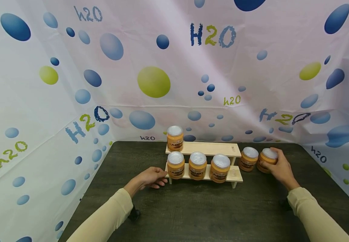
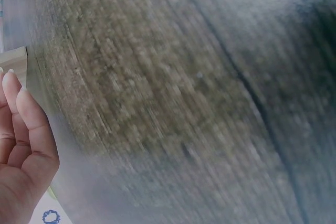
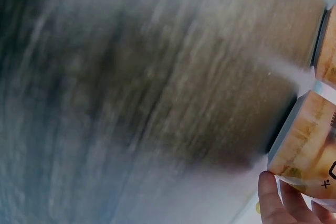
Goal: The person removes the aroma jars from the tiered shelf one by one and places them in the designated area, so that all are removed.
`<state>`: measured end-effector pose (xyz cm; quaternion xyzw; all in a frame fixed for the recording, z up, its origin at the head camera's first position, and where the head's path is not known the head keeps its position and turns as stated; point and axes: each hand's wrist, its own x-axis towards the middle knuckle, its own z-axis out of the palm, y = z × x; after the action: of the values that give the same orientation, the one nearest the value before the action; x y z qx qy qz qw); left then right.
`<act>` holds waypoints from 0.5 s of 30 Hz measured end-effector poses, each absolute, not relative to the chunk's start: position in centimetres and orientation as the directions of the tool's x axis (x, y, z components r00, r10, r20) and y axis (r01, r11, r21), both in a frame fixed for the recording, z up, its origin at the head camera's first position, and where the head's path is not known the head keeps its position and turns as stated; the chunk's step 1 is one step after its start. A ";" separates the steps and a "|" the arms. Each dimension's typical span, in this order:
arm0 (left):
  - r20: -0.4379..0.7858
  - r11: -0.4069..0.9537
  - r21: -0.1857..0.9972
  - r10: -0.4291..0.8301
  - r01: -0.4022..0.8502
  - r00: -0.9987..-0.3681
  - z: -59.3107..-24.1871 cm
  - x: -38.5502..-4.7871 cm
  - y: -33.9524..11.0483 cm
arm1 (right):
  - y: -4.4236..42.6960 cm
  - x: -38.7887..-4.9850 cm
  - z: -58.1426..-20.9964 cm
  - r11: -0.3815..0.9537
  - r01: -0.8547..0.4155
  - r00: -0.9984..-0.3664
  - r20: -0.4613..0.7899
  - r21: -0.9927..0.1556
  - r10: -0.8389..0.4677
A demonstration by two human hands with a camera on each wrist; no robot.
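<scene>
At the right my right hand [image 1: 280,168] grips an orange jar [image 1: 268,160] with a silvery lid, fingers and thumb around its sides. The right wrist view shows that jar [image 3: 310,140] at its edge with my fingertips [image 3: 269,187] against it. A similar jar [image 1: 248,159] stands just left of it. My left hand [image 1: 150,177] is at the left end of the lower step of a two-step wooden shelf [image 1: 210,148], fingers loosely bent. Whether its fingertips touch the wood is hard to tell. The left wrist view catches only part of that hand [image 2: 26,145].
Three jars stand in a row on the lower step, among them a middle jar [image 1: 197,166]. Another jar [image 1: 175,138] is on the upper step's left end. Everything rests on a dark wood-grain table [image 1: 192,211], enclosed by a printed curtain [image 1: 186,64].
</scene>
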<state>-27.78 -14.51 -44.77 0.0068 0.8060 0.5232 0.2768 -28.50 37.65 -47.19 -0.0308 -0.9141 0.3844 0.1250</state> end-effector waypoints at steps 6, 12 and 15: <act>-0.434 0.455 0.848 0.303 -0.271 -0.848 -44.7 -27.7 -14.5 | 37.7 -28.4 -47.3 0.700 -0.037 -0.965 0.208 -0.714 0.162; -0.439 0.459 0.844 0.295 -0.277 -0.849 -44.8 -27.8 -14.4 | 37.7 -28.4 -47.5 0.695 -0.041 -0.962 0.217 -0.718 0.167; -0.438 0.458 0.844 0.292 -0.277 -0.850 -44.8 -27.8 -14.4 | 37.7 -28.4 -47.5 0.693 -0.043 -0.962 0.216 -0.719 0.165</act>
<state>-27.83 -14.35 -44.84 0.0046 0.8090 0.5203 0.2735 -28.37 37.74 -47.52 -0.0336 -0.9105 0.3901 0.1329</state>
